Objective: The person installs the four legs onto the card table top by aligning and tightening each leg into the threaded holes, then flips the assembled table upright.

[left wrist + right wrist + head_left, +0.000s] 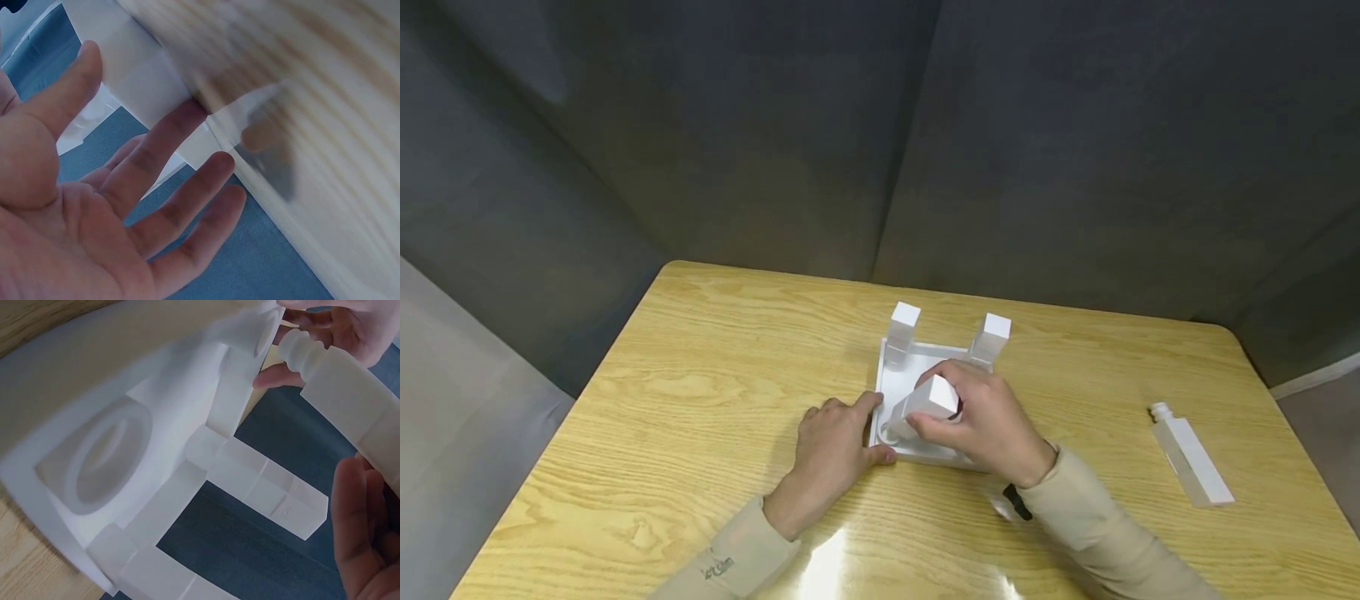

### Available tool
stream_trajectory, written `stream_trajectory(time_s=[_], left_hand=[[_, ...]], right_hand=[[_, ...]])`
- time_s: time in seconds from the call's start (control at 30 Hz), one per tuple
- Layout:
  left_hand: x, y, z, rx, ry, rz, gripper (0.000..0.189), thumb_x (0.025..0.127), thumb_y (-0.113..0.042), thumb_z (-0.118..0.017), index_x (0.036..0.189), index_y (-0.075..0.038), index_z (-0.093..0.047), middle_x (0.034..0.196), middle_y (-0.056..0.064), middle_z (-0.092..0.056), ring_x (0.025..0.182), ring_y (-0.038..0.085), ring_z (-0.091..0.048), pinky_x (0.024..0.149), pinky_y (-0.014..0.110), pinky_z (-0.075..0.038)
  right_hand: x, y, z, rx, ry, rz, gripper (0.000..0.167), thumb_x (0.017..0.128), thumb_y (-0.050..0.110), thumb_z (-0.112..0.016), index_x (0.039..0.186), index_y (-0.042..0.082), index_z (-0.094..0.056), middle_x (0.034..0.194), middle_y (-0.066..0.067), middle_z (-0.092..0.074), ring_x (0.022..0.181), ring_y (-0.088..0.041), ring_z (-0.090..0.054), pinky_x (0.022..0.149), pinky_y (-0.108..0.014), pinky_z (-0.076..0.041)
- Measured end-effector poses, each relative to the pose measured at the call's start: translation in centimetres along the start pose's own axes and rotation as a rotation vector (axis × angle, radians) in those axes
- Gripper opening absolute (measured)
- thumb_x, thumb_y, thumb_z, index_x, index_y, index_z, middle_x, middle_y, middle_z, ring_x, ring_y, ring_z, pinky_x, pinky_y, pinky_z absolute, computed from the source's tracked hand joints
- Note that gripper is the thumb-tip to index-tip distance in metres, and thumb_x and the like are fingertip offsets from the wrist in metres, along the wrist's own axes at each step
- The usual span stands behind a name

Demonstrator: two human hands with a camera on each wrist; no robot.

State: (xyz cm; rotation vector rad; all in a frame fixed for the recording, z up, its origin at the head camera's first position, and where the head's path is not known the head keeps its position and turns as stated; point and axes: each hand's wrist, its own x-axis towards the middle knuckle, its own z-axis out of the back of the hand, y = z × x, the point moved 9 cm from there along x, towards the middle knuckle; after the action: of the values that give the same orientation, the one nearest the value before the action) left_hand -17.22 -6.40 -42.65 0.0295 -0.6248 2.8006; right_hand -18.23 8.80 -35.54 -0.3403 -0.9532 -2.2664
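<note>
A white square panel (932, 457) with a raised rim lies on the table. Two square white legs (905, 325) (269, 487) stand in its far corners. My right hand (988, 417) grips a third white leg (932, 398), tilted over the near left corner. In the right wrist view that leg's ridged end (301, 351) is beside the corner ring (269, 332), apart from it. My left hand (835, 442) holds that corner between thumb and forefinger; its other fingers (187, 215) are loosely extended. Another ring (109, 459) in the panel has no leg in it.
Another white leg (1191, 462) with a ridged end lies on the wooden table (700, 400), to the right of my right forearm. A dark curtain (880, 142) hangs behind the table's far edge.
</note>
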Motion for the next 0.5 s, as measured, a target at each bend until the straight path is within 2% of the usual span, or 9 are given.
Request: stream_trajectory(time_s=[0.2, 0.4, 0.5], left_hand=[[0.0, 0.1, -0.2, 0.002, 0.009, 0.007, 0.077, 0.075, -0.040, -0.098, 0.139, -0.007, -0.069, 0.106, 0.019, -0.079, 0.097, 0.036, -0.073, 0.087, 0.055, -0.056], [0.0, 0.0, -0.1, -0.010, -0.004, -0.009, 0.076, 0.075, -0.039, -0.099, 0.137, -0.006, -0.070, 0.105, 0.020, -0.079, 0.096, 0.037, -0.074, 0.087, 0.057, -0.056], [0.1, 0.1, -0.1, -0.009, -0.007, -0.011, 0.076, 0.075, -0.038, -0.099, 0.137, -0.005, -0.069, 0.106, 0.020, -0.079, 0.097, 0.037, -0.074, 0.087, 0.058, -0.056]], right_hand=[[0.0, 0.3, -0.9, -0.006, 0.028, 0.024, 0.026, 0.082, 0.016, -0.090, 0.100, 0.008, -0.072, 0.085, 0.006, -0.065, 0.064, -0.011, -0.052, 0.055, -0.026, -0.045], [0.4, 0.5, -1.3, -0.057, 0.028, 0.045, 0.026, 0.081, 0.019, -0.088, 0.098, 0.009, -0.072, 0.084, 0.006, -0.065, 0.063, -0.004, -0.048, 0.055, -0.025, -0.044], [0.5, 0.6, -1.5, -0.076, 0.033, 0.052, 0.025, 0.081, 0.021, -0.087, 0.097, 0.009, -0.072, 0.083, 0.005, -0.065, 0.063, -0.005, -0.049, 0.055, -0.025, -0.045]])
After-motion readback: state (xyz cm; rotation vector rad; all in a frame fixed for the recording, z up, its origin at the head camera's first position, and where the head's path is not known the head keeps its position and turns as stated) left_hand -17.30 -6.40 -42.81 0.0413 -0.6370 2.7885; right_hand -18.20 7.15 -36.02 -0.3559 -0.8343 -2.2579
